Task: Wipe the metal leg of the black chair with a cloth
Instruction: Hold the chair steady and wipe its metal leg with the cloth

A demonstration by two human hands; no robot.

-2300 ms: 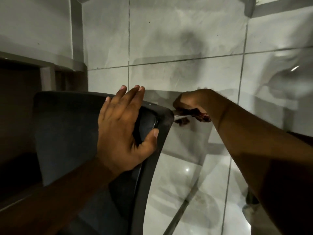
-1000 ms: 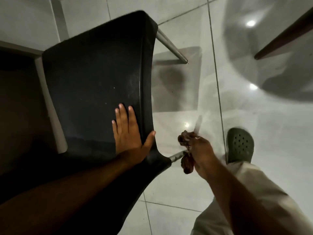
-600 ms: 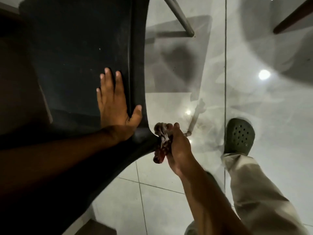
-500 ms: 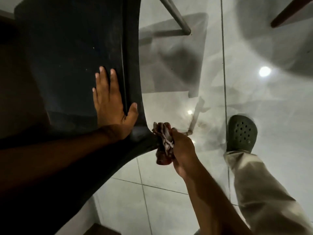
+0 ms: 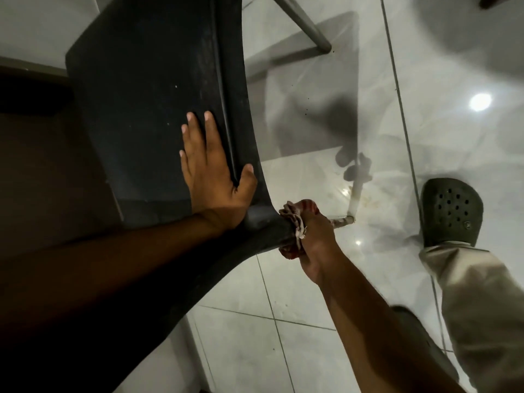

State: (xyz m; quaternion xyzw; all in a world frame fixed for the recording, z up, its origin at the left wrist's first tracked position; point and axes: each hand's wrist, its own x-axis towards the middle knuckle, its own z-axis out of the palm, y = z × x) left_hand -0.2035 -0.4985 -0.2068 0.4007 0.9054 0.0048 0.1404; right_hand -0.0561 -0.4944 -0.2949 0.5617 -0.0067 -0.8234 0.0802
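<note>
The tiled floor (image 5: 326, 321) fills the right and lower part of the view, glossy and pale, with dark grout lines and bright spots of reflected light. On it stands the black chair (image 5: 147, 80), seen from above, its seat running from the top of the view down toward the lower left. A second chair leg (image 5: 303, 24) slants out from under the seat near the top edge and meets the floor there.

At the right edge a trouser leg (image 5: 482, 307) in a light fabric comes down to a dark perforated clog (image 5: 450, 211) planted on the tiles, just beside a grout line.

The left hand (image 5: 212, 177) lies flat and spread on the seat near its right edge, fingers pointing away, thumb hooked over the raised rim; it grips nothing.

The right hand (image 5: 314, 239) is clenched around a cloth (image 5: 297, 219), crumpled, reddish and pale, pressed right where the seat corner ends. The cloth wraps the metal leg (image 5: 343, 221) at its upper part, touching the chair's underside edge. Only a short bare length of the leg shows beyond the fingers, reaching the floor, where its reflection stretches away across the tile.
</note>
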